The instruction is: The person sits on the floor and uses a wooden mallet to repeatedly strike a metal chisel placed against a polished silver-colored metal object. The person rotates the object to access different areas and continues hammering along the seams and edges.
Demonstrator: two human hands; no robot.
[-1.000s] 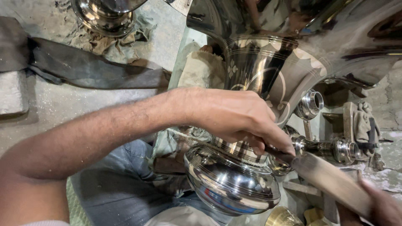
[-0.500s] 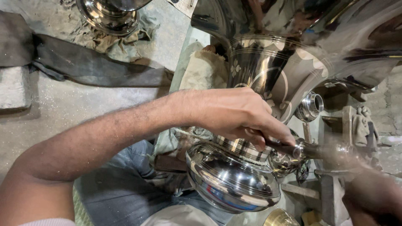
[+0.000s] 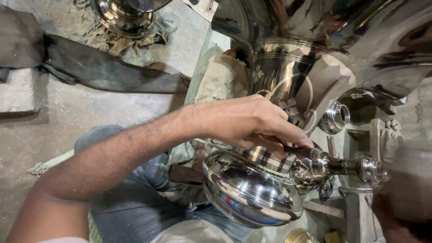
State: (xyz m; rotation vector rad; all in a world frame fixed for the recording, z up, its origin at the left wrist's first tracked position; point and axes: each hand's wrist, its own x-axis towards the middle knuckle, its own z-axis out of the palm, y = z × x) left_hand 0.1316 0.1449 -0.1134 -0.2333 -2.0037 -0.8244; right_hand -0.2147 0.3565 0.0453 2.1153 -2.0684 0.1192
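Note:
A large polished metal vessel (image 3: pixel 292 76) with engraved flower patterns lies tilted in front of me, its round shiny base (image 3: pixel 252 193) nearest my lap. A tap (image 3: pixel 342 166) sticks out to the right from the vessel's narrow neck. My left hand (image 3: pixel 252 121) reaches across from the lower left and rests on that neck, fingers pinched together on a small dark part beside the tap. My right hand (image 3: pixel 405 193) is a pale blur at the right edge, just past the tap's end. Whatever it may hold cannot be made out.
A second shiny vessel (image 3: pixel 121 15) stands on rags at the top left. A dark cloth (image 3: pixel 103 69) and a grey stone block (image 3: pixel 18 90) lie on the dusty floor. My knee in jeans (image 3: pixel 121 202) is under the arm. A brass piece (image 3: pixel 301 236) sits at the bottom.
A flat metal bar in my right hand a second ago has swung out of sight; that hand is now a blur at the right. My left hand stays on the neck.

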